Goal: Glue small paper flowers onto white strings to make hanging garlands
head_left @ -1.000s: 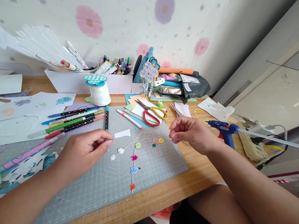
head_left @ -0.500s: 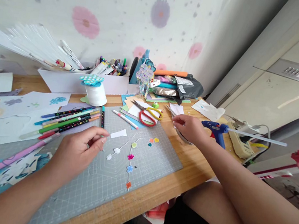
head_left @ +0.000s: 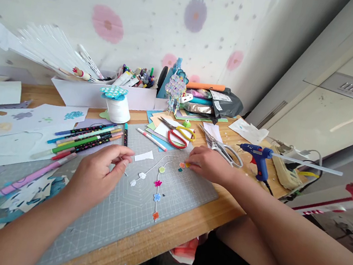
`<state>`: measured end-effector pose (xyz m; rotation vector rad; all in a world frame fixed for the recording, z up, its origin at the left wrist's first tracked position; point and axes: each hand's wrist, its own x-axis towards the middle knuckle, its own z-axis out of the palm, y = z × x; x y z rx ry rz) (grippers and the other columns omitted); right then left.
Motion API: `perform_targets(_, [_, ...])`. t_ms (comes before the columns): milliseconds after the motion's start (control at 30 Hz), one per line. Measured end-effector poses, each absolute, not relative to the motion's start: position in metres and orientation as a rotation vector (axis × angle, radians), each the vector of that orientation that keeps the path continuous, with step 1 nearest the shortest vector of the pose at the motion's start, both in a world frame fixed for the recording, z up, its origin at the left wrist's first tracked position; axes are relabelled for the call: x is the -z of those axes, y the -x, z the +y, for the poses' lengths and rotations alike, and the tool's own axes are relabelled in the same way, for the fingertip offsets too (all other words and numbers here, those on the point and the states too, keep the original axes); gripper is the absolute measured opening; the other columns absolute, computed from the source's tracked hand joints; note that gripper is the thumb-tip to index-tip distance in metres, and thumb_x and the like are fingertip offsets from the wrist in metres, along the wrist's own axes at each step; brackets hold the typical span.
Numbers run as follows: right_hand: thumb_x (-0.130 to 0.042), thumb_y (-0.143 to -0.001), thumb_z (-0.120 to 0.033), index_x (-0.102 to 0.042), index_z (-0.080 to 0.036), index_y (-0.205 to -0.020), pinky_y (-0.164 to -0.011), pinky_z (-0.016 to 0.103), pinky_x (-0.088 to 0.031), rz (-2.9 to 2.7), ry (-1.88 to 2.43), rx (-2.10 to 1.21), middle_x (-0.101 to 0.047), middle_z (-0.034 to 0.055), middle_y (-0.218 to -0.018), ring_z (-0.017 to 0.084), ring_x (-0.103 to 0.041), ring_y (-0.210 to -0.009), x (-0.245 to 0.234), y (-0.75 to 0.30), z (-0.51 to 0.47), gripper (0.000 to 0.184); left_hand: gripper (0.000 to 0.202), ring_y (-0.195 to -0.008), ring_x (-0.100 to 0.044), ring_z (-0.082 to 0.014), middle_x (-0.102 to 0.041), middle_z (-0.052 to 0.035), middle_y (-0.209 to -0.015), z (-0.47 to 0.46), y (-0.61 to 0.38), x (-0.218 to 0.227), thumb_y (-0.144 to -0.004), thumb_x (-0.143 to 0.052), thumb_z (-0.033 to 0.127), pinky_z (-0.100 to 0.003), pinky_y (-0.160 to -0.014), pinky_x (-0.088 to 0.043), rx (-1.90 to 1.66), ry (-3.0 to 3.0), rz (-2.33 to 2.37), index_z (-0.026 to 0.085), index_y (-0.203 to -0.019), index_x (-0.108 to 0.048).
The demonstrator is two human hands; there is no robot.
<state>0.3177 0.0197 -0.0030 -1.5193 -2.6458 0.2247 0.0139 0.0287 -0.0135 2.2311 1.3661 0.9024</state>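
Note:
My right hand [head_left: 206,163] reaches over the mat's right side, its fingertips closed at a small yellow paper flower [head_left: 187,165] that they partly cover. An orange flower [head_left: 181,165] and a teal flower [head_left: 180,170] lie beside it. My left hand [head_left: 102,170] hovers over the mat with thumb and fingers pinched; what they hold, if anything, is too small to name. Between the hands lies a white string with a green flower [head_left: 162,170], a pink flower [head_left: 157,183], a blue flower [head_left: 156,197] and a red-orange flower [head_left: 155,215]. White flowers [head_left: 142,175] sit on another strand.
Silver scissors [head_left: 222,147] and a blue glue gun [head_left: 259,158] lie right of the mat [head_left: 100,218]. Red-and-yellow scissors [head_left: 179,135] rest behind it. Several markers [head_left: 86,136] and paper scraps [head_left: 31,195] lie left, near a white spool [head_left: 118,109].
My right hand has let go of the silver scissors on the table and moved left to the yellow flower. My left hand stays pinched in nearly the same place. The view has shifted slightly.

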Motion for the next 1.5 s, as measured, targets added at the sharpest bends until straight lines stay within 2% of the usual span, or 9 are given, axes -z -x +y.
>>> perform_targets(300, [-0.052, -0.088, -0.018, -0.071, -0.016, -0.084, -0.073, 0.028, -0.043, -2.705, 1.446, -0.116, -0.066, 0.0079, -0.09, 0.018, -0.059, -0.083, 0.006, -0.319, 0.019, 0.02, 0.016, -0.078, -0.065, -0.0188, -0.07, -0.0008, -0.085, 0.027, -0.015, 0.01, -0.085, -0.048, 0.029, -0.032, -0.073, -0.047, -0.896, -2.26, 1.353, 0.023, -0.092, -0.062])
perform_targets(567, [-0.053, -0.088, -0.021, -0.068, -0.016, -0.089, -0.077, 0.032, -0.044, -2.863, 1.434, -0.091, -0.065, 0.0093, -0.097, 0.021, -0.06, -0.088, -0.004, -0.311, -0.014, 0.016, 0.016, -0.076, -0.064, -0.0181, -0.07, -0.0009, -0.084, 0.027, -0.018, 0.009, -0.085, -0.049, 0.028, -0.031, -0.071, -0.047, -0.917, -2.265, 1.325, 0.022, -0.09, -0.062])
perform_targets(700, [-0.047, -0.091, -0.017, -0.067, -0.017, -0.087, -0.074, 0.029, -0.044, -2.8, 1.466, -0.121, -0.065, 0.0075, -0.091, 0.018, -0.06, -0.082, 0.0, -0.305, -0.023, 0.021, 0.015, -0.075, -0.063, -0.0172, -0.069, -0.0006, -0.084, 0.026, -0.019, 0.01, -0.085, -0.05, 0.027, -0.03, -0.071, -0.046, -0.921, -2.285, 1.309, 0.021, -0.09, -0.062])
perform_targets(800, [-0.05, -0.089, -0.017, -0.066, -0.016, -0.086, -0.07, 0.028, -0.044, -2.733, 1.51, -0.161, -0.065, 0.0071, -0.085, 0.018, -0.059, -0.078, 0.002, -0.304, -0.021, 0.017, 0.015, -0.076, -0.063, -0.0171, -0.069, -0.0007, -0.084, 0.027, -0.019, 0.011, -0.085, -0.049, 0.026, -0.029, -0.071, -0.045, -0.916, -2.299, 1.307, 0.021, -0.089, -0.063])
perform_targets(933, [-0.053, -0.087, -0.017, -0.068, -0.018, -0.095, -0.073, 0.029, -0.045, -2.698, 1.449, -0.231, -0.065, 0.0079, -0.091, 0.018, -0.06, -0.084, 0.002, -0.306, -0.02, 0.017, 0.014, -0.077, -0.062, -0.0172, -0.068, -0.0007, -0.083, 0.029, -0.018, 0.012, -0.084, -0.049, 0.025, -0.029, -0.071, -0.044, -0.876, -2.311, 1.323, 0.021, -0.088, -0.062])
perform_targets(1067, [-0.052, -0.088, -0.018, -0.069, -0.018, -0.093, -0.076, 0.031, -0.047, -2.727, 1.41, -0.222, -0.064, 0.0096, -0.096, 0.02, -0.06, -0.087, 0.001, -0.305, -0.026, 0.018, 0.015, -0.077, -0.061, -0.0177, -0.066, -0.0013, -0.085, 0.03, -0.018, 0.011, -0.083, -0.049, 0.026, -0.03, -0.07, -0.043, -0.749, -2.303, 1.363, 0.021, -0.087, -0.062])
perform_targets(1267, [-0.055, -0.088, -0.022, -0.069, -0.017, -0.096, -0.078, 0.034, -0.048, -2.778, 1.329, -0.322, -0.064, 0.0103, -0.1, 0.021, -0.059, -0.089, -0.003, -0.298, -0.043, 0.017, 0.012, -0.079, -0.059, -0.0213, -0.061, -0.0016, -0.085, 0.027, -0.022, 0.012, -0.079, -0.055, 0.032, -0.031, -0.066, -0.04, -0.327, -2.447, 1.309, 0.023, -0.079, -0.062])
perform_targets(1400, [-0.062, -0.083, -0.024, -0.068, -0.016, -0.099, -0.082, 0.033, -0.048, -2.749, 1.305, -0.387, -0.063, 0.0099, -0.105, 0.022, -0.057, -0.094, -0.004, -0.296, -0.051, 0.019, 0.011, -0.081, -0.058, -0.0214, -0.06, -0.0015, -0.086, 0.025, -0.023, 0.012, -0.078, -0.054, 0.03, -0.031, -0.067, -0.04, -0.303, -2.445, 1.319, 0.024, -0.08, -0.062])
perform_targets(1500, [-0.058, -0.085, -0.02, -0.068, -0.016, -0.093, -0.079, 0.031, -0.047, -2.753, 1.272, -0.352, -0.064, 0.0087, -0.101, 0.02, -0.057, -0.09, -0.001, -0.294, -0.056, 0.013, 0.012, -0.082, -0.059, -0.0214, -0.061, -0.0016, -0.086, 0.026, -0.023, 0.012, -0.077, -0.053, 0.03, -0.031, -0.067, -0.041, -0.322, -2.426, 1.321, 0.023, -0.079, -0.063])
